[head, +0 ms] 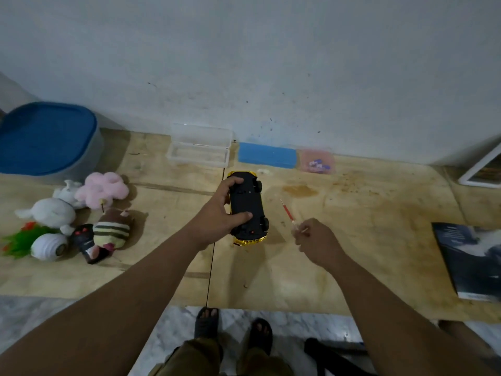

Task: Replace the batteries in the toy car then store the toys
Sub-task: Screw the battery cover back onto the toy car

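A gold toy car (248, 207) lies upside down on the wooden table (352, 240), its black underside facing up. My left hand (219, 213) grips the car from its left side, fingers and thumb curled over the underside. To the right of the car, my right hand (317, 241) pinches the handle end of a thin red screwdriver (288, 213). The screwdriver's tip points up and left, away from the car. A small clear bag of batteries (316, 163) lies near the wall.
Soft toys (81, 213) lie heaped at the left, below a grey tub with a blue lid (46, 137). An open clear plastic case (199, 147) and a blue box (267, 155) stand by the wall. A book (471, 264) lies at the right edge.
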